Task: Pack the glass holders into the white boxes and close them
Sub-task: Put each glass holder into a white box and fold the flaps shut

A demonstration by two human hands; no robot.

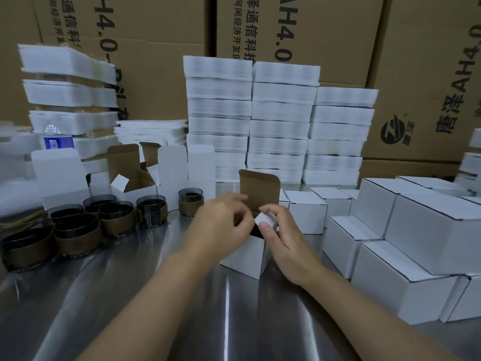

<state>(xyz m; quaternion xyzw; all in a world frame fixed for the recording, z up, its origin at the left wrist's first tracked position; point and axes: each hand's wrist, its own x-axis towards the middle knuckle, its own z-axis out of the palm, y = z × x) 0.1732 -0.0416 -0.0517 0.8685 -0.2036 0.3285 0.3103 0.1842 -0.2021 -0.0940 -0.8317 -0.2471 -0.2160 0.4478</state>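
A small white box [246,252] stands on the steel table [130,295] in the middle, its brown-lined lid [257,188] upright at the back. Something dark shows inside through the gap between my hands. My left hand [221,230] covers the box's left side with its fingers curled at the left flap. My right hand [279,234] pinches the right side flap [265,220] between thumb and fingers, tilting it inward. Several dark glass holders [117,220] with brown sleeves stand in a group at the left.
Open empty white boxes [138,186] stand behind the glass holders. Closed white boxes [416,243] are stacked at the right. Tall piles of flat white box blanks [281,121] and big brown cartons [299,35] fill the back. A water bottle [54,139] stands at the far left.
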